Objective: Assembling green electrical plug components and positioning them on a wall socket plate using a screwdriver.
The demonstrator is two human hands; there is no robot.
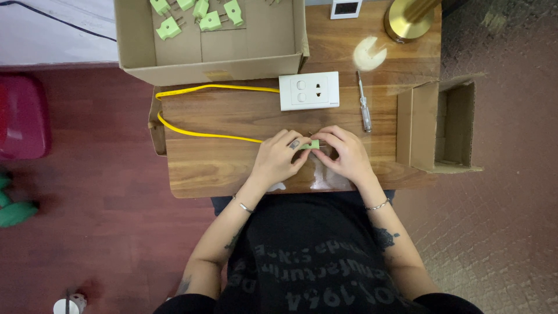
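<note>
— Where does the view sit?

— On the person's head, looking almost straight down over a small wooden table [232, 116]; the black shirt fills the bottom edge, so the far side of the table is at the top of the frame.

— How near?

— Roughly arm's length – both hands [314, 154] sit at the centre, and the whole tabletop fits, from the open box [212, 64] at the top to the smaller box [439, 125] at its right.

— What else is taken in?

— Red floor on the left and patterned floor on the right. There's just this one view, so nothing is shared with another
</note>
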